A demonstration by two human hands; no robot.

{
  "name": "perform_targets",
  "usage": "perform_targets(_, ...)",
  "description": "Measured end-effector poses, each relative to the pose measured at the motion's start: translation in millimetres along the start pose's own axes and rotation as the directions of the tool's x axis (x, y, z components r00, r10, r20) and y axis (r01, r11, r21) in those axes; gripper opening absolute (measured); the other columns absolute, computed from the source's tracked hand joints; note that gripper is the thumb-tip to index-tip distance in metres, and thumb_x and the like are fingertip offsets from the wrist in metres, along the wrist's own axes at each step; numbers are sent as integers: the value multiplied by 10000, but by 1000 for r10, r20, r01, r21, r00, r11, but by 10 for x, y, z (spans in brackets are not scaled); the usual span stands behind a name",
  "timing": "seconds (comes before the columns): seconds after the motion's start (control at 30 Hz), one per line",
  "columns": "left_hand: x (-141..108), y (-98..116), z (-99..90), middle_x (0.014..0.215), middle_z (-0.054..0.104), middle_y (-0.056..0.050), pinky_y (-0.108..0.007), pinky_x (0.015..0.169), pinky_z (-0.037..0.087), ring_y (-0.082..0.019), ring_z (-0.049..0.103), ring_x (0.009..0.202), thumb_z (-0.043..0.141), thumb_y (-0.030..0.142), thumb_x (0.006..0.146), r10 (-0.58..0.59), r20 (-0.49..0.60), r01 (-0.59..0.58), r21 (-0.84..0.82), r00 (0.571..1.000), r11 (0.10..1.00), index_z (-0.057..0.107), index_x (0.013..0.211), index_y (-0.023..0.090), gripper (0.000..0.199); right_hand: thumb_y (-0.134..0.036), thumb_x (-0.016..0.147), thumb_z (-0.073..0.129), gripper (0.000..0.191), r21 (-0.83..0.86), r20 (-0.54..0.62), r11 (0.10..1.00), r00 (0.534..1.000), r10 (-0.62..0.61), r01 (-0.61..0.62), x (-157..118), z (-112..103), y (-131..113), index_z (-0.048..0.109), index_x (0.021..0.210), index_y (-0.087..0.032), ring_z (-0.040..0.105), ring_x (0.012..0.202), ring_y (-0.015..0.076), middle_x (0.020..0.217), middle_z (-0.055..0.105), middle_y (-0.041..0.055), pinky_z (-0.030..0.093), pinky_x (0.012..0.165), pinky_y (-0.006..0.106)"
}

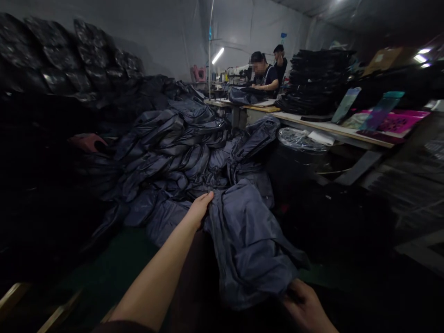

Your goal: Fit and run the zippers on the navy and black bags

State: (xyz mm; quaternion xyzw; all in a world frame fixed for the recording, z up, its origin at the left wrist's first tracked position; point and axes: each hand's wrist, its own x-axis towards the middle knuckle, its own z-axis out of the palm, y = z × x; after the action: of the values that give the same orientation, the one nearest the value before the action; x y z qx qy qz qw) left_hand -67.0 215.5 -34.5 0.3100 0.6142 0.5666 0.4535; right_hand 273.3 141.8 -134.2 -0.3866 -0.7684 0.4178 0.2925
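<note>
A limp, dark blue-grey fabric bag (pixel 249 240) is stretched out in front of me between my two hands. My left hand (pixel 200 209) is closed on its upper left edge, thumb on top. At its lower right corner my right hand (pixel 303 300) is closed on the cloth, with the fingertips partly hidden and in shadow. Just beyond the bag lies a large heap of similar blue-grey bags (pixel 173 152), piled loosely on top of one another.
Plastic-wrapped bundles (pixel 62 51) are stacked at the back left. On the right, a long worktable (pixel 340 127) bears a tall black stack (pixel 315 78) and a pink basket (pixel 404 121). A co-worker (pixel 265 76) sits behind it, and another person (pixel 279 62) is farther back.
</note>
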Motion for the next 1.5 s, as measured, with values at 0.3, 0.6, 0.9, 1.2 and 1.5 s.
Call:
perform_targets(0.3, -669, -349, -53, 579, 469, 74, -198, 494, 368, -89, 468, 528, 678, 354, 630, -128, 61, 137, -180, 990, 974, 412, 611, 196, 310, -333, 843, 525, 204, -234, 267, 972, 962, 63, 1, 352, -227, -433, 674, 832, -195, 637, 760, 212, 821, 685, 69, 474, 696, 275)
perform_targets(0.6, -896, -339, 116, 585, 468, 66, -200, 506, 389, -74, 462, 508, 693, 355, 654, -135, 141, 175, -323, 981, 930, 465, 675, 190, 281, -185, 844, 569, 94, 143, 391, 938, 853, -346, 315, 641, -459, -1717, 652, 877, -213, 589, 654, 95, 724, 644, -3, 431, 635, 180)
perform_targets(0.9, -944, -550, 183, 602, 478, 64, -197, 567, 378, -80, 459, 570, 660, 408, 693, -119, 6, 115, -322, 993, 940, 477, 686, 184, 289, -244, 875, 493, 150, -15, 22, 997, 997, -74, 75, 1238, 381, -827, 627, 923, -199, 593, 793, 159, 861, 644, 25, 451, 747, 272)
perform_targets(1.2, -1318, -583, 94, 673, 494, 46, -209, 618, 363, -97, 463, 652, 615, 321, 758, -119, 156, 139, -126, 981, 982, 495, 760, 194, 174, -312, 869, 508, 185, 235, 75, 972, 997, -13, -5, 1147, 365, -988, 614, 955, -187, 562, 695, 133, 744, 599, -1, 442, 671, 241)
perform_targets(1.5, -1439, -688, 69, 743, 491, 17, -201, 640, 345, -97, 413, 697, 636, 340, 756, -94, 125, 117, -189, 988, 975, 546, 802, 171, 196, -338, 739, 648, 187, -16, 156, 986, 974, 167, -166, 1136, 577, -1213, 604, 786, -163, 479, 590, 107, 652, 562, -8, 351, 515, 200)
